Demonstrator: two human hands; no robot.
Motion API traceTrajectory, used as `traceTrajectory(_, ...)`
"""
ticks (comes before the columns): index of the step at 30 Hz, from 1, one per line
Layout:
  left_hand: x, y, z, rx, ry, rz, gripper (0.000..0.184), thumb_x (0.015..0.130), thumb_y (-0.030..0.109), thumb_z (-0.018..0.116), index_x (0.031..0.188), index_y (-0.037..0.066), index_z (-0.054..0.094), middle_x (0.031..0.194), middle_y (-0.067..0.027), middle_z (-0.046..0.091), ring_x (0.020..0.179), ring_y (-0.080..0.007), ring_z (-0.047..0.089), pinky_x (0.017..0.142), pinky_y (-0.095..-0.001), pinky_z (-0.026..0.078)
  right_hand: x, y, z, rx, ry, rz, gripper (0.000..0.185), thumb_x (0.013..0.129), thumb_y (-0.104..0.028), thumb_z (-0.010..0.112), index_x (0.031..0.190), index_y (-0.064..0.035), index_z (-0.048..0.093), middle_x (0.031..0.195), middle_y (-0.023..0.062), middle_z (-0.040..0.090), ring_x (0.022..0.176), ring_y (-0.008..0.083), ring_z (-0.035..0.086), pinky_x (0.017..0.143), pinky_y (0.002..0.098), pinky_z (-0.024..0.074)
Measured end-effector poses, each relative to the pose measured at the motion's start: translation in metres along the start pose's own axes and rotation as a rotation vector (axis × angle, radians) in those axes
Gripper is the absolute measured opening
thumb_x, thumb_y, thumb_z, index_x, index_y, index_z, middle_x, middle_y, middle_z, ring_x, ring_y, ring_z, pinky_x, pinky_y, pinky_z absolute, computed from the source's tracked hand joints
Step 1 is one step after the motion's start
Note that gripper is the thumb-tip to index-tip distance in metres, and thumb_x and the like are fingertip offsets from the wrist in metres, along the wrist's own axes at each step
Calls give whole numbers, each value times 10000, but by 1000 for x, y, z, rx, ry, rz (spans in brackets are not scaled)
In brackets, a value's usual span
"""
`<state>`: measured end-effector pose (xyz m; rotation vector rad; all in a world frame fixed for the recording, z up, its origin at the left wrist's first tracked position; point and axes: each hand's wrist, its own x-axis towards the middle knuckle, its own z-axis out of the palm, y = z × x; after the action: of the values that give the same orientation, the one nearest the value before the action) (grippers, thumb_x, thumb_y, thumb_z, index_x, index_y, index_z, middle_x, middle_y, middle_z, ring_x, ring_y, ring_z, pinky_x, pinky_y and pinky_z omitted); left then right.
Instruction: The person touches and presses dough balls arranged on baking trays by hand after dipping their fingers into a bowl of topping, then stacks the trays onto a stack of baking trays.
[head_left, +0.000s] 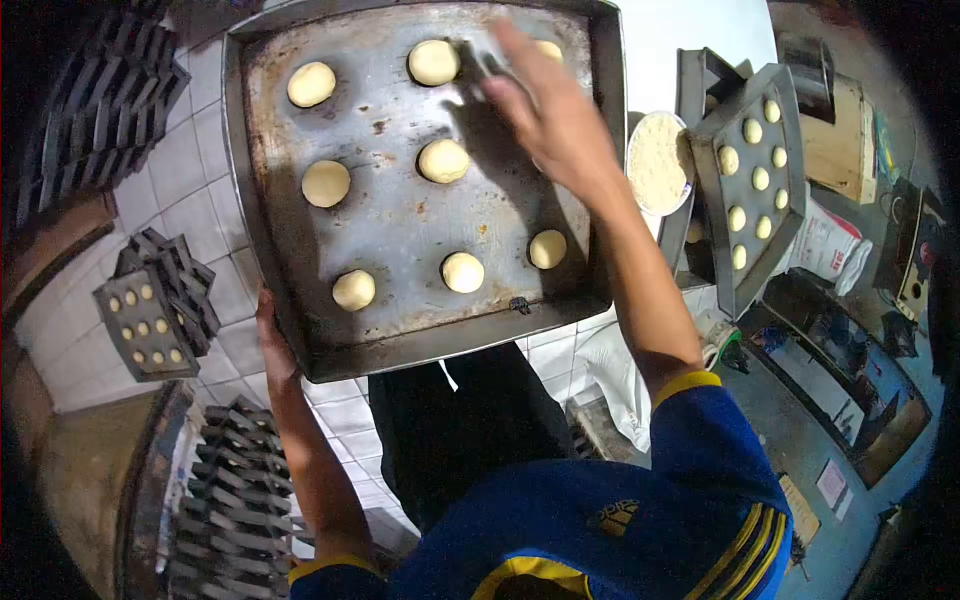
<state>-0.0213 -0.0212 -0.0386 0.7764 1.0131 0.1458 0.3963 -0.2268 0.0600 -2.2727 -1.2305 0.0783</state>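
A large metal tray (385, 235) with several round dough balls, such as the one at its centre (443, 160), lies before me. My left hand (272, 335) is at the tray's lower left edge, gripping its side wall; most of the fingers are hidden by the tray. Over the tray's upper right part is my right hand (545, 110), blurred by motion, with its fingers apart and nothing visible in them. It partly covers a dough ball (548, 50). A small dark object (520, 305) sits near the tray's lower right corner.
A bowl of pale crumbly powder (657, 165) stands right of the tray, beside a second tray of dough balls (740, 180). At the left, another dough tray (145, 325) rests against stacked trays (165, 270). More stacks (235, 500) stand lower left.
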Motion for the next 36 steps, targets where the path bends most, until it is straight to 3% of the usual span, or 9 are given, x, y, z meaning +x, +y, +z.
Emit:
traceTrajectory(3, 1, -1, -3, -14, 2, -10, 724, 1079, 561, 515, 1546, 10, 470, 1486, -132, 577, 1344, -287, 559, 1153, -427, 423, -43, 7, -70, -33, 124, 431, 286, 1006, -201, 724, 1250, -54, 746, 1208, 217, 746, 1074, 360, 748, 919, 432, 576)
traceTrajectory(8, 13, -18, -32, 22, 9, 64, 683, 1078, 543, 520, 1506, 12, 523, 1463, -123, 596, 1314, -288, 574, 1150, -431, 424, -118, 35, -117, -361, -15, 743, 284, 978, -305, 747, 1097, -55, 807, 1046, 178, 777, 937, 360, 767, 844, 426, 580)
traceTrajectory(13, 12, -8, -22, -37, -46, 37, 616, 1093, 513, 501, 1490, 42, 535, 1434, -110, 614, 1267, -266, 601, 1120, -409, 452, -139, 57, -106, -466, 18, 543, 234, 951, -275, 749, 1076, -94, 827, 1006, 152, 778, 954, 388, 721, 849, 455, 563)
traceTrajectory(19, 3, 0, -8, -3, -21, 98, 596, 1099, 515, 480, 1475, 56, 531, 1415, -99, 615, 1280, -265, 588, 1115, -412, 451, -127, 45, -119, -229, 51, 858, 244, 934, -282, 797, 1106, -115, 843, 916, 185, 788, 820, 317, 774, 773, 399, 582)
traceTrajectory(21, 1, 7, 4, 13, 65, -2, 614, 1090, 529, 490, 1478, 55, 526, 1418, -98, 612, 1296, -268, 577, 1121, -412, 446, -122, 43, -114, -218, 60, 841, 244, 939, -280, 799, 1098, -101, 845, 883, 178, 784, 753, 258, 739, 729, 363, 562)
traceTrajectory(23, 7, -7, -16, 3, 34, 25, 633, 1084, 536, 497, 1494, 55, 518, 1432, -103, 607, 1305, -273, 573, 1130, -414, 441, -116, 36, -103, 164, 72, 766, 265, 937, -238, 814, 1091, -23, 837, 870, 84, 803, 719, 105, 602, 676, 269, 497)
traceTrajectory(29, -3, 8, 11, 18, -51, 90, 676, 1068, 550, 524, 1522, 50, 502, 1467, -116, 593, 1316, -286, 574, 1140, -427, 435, -72, -18, -24, 439, -90, 466, 220, 928, -213, 824, 1048, -29, 837, 971, 132, 813, 845, 200, 728, 802, 333, 560)
traceTrajectory(31, -7, 12, 20, 18, 96, 36, 671, 1075, 547, 513, 1522, 48, 500, 1456, -111, 597, 1304, -283, 581, 1130, -427, 442, -54, -33, -8, 254, -76, 182, 173, 900, -210, 826, 1000, -68, 838, 948, 92, 799, 836, 306, 709, 784, 403, 563)
traceTrajectory(36, -8, 10, 20, -15, 52, 18, 638, 1077, 551, 512, 1480, 57, 541, 1370, -100, 646, 1218, -268, 628, 1068, -416, 490, -46, -37, 22, -80, -147, -112, 216, 845, -136, 741, 1047, -147, 820, 949, 33, 740, 904, 256, 674, 782, 388, 578)
